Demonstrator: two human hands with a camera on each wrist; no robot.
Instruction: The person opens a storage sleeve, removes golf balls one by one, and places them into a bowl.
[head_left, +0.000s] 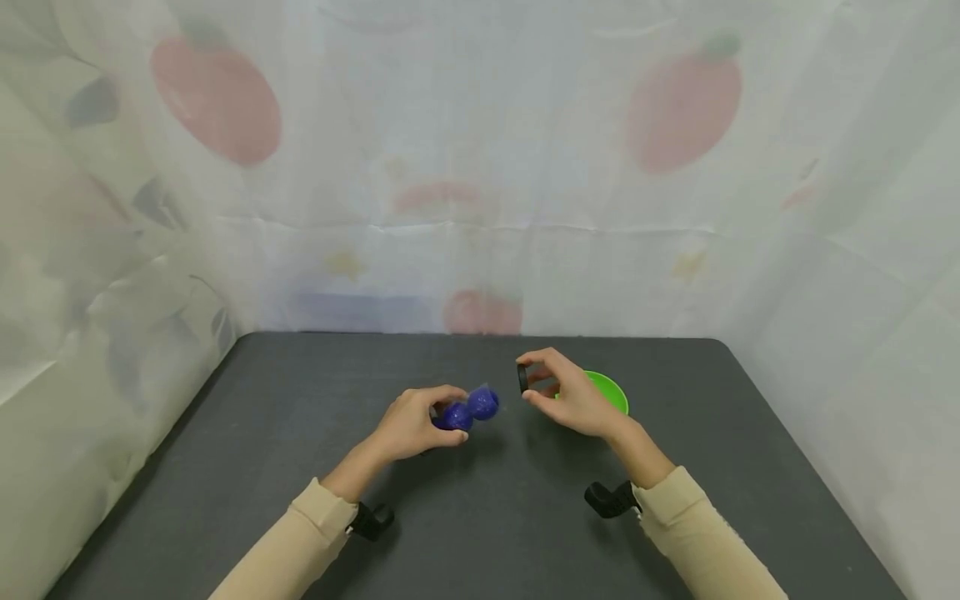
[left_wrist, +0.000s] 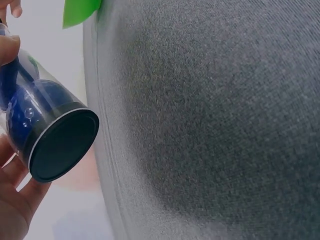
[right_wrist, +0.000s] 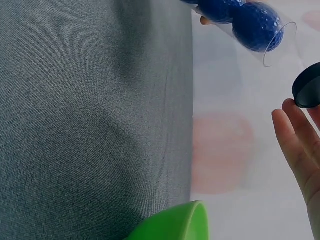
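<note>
The left hand [head_left: 411, 427] curled round a clear plastic tube of blue dimpled balls [head_left: 468, 408], its open mouth tilted toward the right hand [head_left: 572, 396], whose fingertips pinched the removed round black cap [head_left: 522, 379]. Just beyond that hand sat a green plastic bowl [head_left: 611, 390].

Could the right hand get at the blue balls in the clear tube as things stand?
Probably yes: the clear plastic tube of blue balls is uncapped toward the right hand, but its grip pinches the round black cap.

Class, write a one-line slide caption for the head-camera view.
Left hand holds a clear plastic tube of blue balls; right hand pinches its round black cap before a green bowl.
</note>
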